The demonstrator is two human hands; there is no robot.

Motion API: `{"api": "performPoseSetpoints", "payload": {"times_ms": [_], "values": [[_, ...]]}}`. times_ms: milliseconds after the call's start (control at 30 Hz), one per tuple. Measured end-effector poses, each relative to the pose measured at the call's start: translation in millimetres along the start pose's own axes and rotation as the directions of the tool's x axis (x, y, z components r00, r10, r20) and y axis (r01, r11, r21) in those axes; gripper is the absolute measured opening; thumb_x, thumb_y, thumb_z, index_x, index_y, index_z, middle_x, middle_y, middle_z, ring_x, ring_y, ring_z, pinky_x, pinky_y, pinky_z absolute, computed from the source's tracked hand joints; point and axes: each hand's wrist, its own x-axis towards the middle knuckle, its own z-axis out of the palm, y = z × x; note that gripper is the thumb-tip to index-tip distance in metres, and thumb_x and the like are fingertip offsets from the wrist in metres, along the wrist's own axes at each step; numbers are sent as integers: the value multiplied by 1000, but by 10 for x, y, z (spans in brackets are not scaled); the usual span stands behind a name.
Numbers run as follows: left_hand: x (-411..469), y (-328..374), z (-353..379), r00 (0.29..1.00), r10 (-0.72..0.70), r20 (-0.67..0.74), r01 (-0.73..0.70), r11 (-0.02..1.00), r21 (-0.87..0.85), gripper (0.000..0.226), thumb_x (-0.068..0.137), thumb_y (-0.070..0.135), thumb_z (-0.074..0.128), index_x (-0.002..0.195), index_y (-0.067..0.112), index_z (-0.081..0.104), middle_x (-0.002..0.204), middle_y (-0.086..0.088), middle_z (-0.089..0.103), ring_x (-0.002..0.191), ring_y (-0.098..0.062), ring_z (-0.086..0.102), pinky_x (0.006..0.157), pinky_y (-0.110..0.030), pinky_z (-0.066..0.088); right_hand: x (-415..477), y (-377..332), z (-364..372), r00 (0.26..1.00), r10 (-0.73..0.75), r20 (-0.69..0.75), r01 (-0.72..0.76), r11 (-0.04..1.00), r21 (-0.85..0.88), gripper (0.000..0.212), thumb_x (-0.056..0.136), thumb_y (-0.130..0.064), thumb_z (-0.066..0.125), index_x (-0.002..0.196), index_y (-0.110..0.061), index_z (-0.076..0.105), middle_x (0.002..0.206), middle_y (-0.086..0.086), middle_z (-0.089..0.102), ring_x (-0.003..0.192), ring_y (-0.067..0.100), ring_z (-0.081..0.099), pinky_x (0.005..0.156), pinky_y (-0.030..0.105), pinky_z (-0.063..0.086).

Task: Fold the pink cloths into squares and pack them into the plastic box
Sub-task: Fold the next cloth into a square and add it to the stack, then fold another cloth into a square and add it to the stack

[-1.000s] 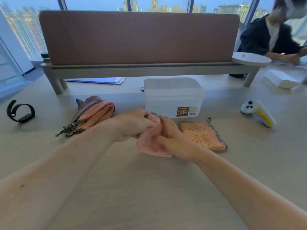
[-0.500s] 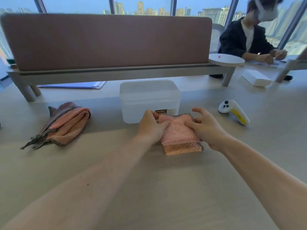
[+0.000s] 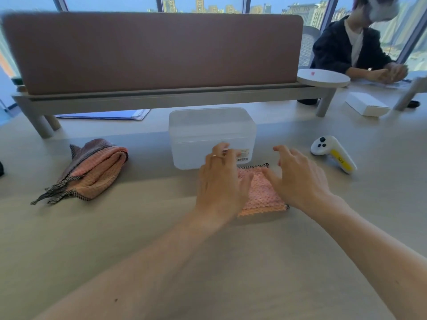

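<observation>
— Pink cloths, where do they lie now?
— One folded pink cloth [image 3: 261,192] lies flat on the bench [image 3: 115,239], just in front of the plastic box [image 3: 208,132]. Its dark border shows at the far edge, near the box wall. Under it an orange layer is seen at the near edge, but I cannot tell if this is a second cloth or the other side of the same one.
— And the hands?
— Both are over this cloth. The left hand [image 3: 219,188] covers its left part, the right hand [image 3: 298,179] its right part. The fingers of both are spread and loose, not clamped on anything. The thumbs seem to touch the cloth; the other fingers are lifted towards the box.
— Is the box open?
— It is translucent and its lid looks closed. A label is on its front wall, partly behind the left fingers.
— More cloths?
— Yes, a pile of pink cloths [image 3: 92,169] lies well apart to the left on the bench. A white and yellow controller [image 3: 332,153] lies to the right of the box.
</observation>
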Motion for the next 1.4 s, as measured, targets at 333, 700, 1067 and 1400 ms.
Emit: {"api": "performPoseSetpoints", "payload": {"times_ms": [333,700,1067,1400], "values": [[-193,-168,19,893,66,446,-106,992,66,65,103,34,27,161,10,14,171,-5,9,157,-18,2,127,-36,0,-218,-49,360,889,-206,409,180,978,100,83,86,-74,-2,160,-35,-2,167,-19,-6,150,-3,-13,123,25,-4],[-191,-2444,-2199,839,-544,-7,498,762,415,27,76,41,69,97,24,73,96,1,73,91,-22,67,75,-30,50,-173,-819,239,881,-472,-37,465,848,254,71,97,-68,22,145,-25,51,155,-9,42,145,14,33,118,31,25],[53,-2631,-2576,819,-572,47,574,816,-75,8,92,19,70,85,15,67,81,-2,66,72,-23,60,62,-33,54,28,-2106,271,874,-480,76,385,780,494,47,100,-51,36,120,-25,69,123,-12,67,119,8,55,96,22,37],[422,-1258,-3068,987,121,102,-111,989,-100,5,95,18,68,93,14,66,62,11,67,57,1,57,55,-17,45,386,-2816,-396,848,-518,-117,417,513,750,64,87,-23,78,143,-19,47,140,-6,58,125,6,57,107,26,44]]}}
